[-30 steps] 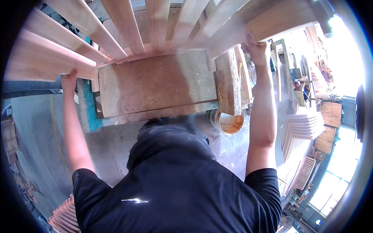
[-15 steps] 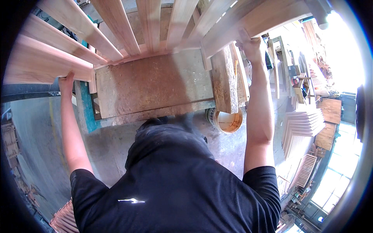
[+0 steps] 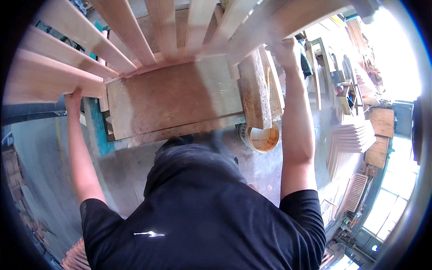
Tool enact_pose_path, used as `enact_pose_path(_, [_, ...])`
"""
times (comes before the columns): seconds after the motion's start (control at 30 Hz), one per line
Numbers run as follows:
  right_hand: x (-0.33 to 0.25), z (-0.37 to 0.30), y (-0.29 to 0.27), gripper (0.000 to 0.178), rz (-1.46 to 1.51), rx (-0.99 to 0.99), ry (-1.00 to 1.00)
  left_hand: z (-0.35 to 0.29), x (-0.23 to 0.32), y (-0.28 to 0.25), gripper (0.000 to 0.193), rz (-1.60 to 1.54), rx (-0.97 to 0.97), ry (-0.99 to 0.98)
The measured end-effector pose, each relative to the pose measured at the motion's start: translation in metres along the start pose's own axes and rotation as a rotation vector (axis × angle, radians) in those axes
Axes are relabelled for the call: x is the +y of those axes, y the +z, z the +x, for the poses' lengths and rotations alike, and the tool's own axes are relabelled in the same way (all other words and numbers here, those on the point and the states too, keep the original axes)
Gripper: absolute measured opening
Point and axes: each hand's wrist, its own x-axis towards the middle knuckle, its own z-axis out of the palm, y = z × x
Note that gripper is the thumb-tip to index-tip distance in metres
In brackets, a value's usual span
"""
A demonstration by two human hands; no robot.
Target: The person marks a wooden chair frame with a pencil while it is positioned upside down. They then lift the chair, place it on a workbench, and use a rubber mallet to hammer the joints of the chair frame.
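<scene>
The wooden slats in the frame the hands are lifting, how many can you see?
6 slats of the frame: two at left, three across the top middle, one at right. More may be hidden beyond the picture's top edge.

Overhead: the slatted wooden frame (image 3: 148,40) spans the whole upper view; only narrow gaps show between its slats.
Left side: the left hand (image 3: 73,100) grips the frame's outer rail, with bare floor (image 3: 40,157) below it.
Right side: the right hand (image 3: 285,47) holds the other rail; a thick block (image 3: 254,90) stands just beside that forearm.
Below: the workbench top (image 3: 175,99) lies bare under the frame; a round bucket (image 3: 261,137) sits under its right corner.
Far right: stacked boards (image 3: 351,139) stand well apart.
</scene>
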Motion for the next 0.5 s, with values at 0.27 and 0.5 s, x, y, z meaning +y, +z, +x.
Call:
enact_pose_path(0.27, [-0.006,0.0,0.002,0.038,-0.083,0.03,-0.006,-0.001,0.003,-0.001,0.041,-0.136,0.009,-0.088])
enact_pose_path(0.5, [-0.008,0.004,-0.001,0.045,-0.28,0.031,-0.02,0.003,0.008,-0.004,0.03,-0.059,0.065,-0.235])
